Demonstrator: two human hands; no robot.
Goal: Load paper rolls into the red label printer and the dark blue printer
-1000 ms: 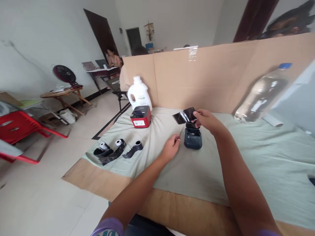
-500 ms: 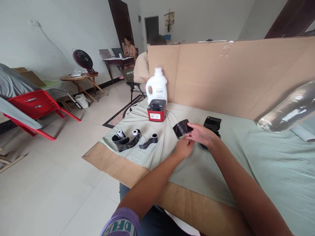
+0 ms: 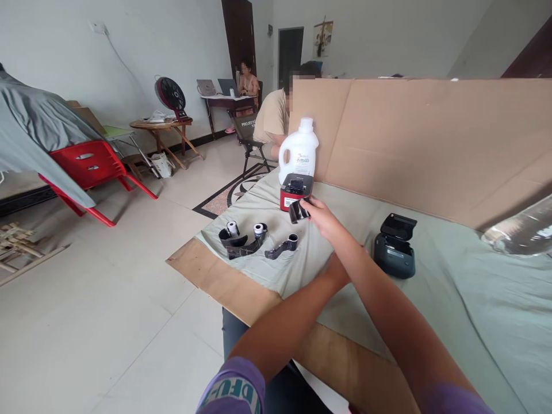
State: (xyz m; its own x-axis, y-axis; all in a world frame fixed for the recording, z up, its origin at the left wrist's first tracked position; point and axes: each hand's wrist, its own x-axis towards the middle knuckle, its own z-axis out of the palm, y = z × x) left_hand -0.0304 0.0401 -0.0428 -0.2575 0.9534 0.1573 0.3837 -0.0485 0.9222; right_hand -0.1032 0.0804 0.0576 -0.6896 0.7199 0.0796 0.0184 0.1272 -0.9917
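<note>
1. Near the table's [image 3: 224, 286] far left corner, the right hand [image 3: 322, 216] hovers above the green cloth [image 3: 474, 299], thumb and fingers pinched tight on a black film strip [image 3: 297, 210].
2. That strip is in the air, just in front of the red printer [image 3: 295, 192], with the white jug [image 3: 299, 152] standing right behind it against the cardboard screen [image 3: 431, 144].
3. Along the left edge lie three paper rolls [image 3: 257, 231] in curling black wrappers, just below the held strip and apart from it.
4. The dark printer [image 3: 394, 250] sits mid-table with its lid up, well to the right of the hand, untouched.
5. The left forearm [image 3: 297, 310] reaches in under the right one, which blocks the view. The left hand is hidden behind it, so I cannot tell whether it is open or closed; it seems to rest low on the cloth.
6. At the far right edge, a clear bottle [image 3: 520, 230] pokes into view, blurred.
</note>
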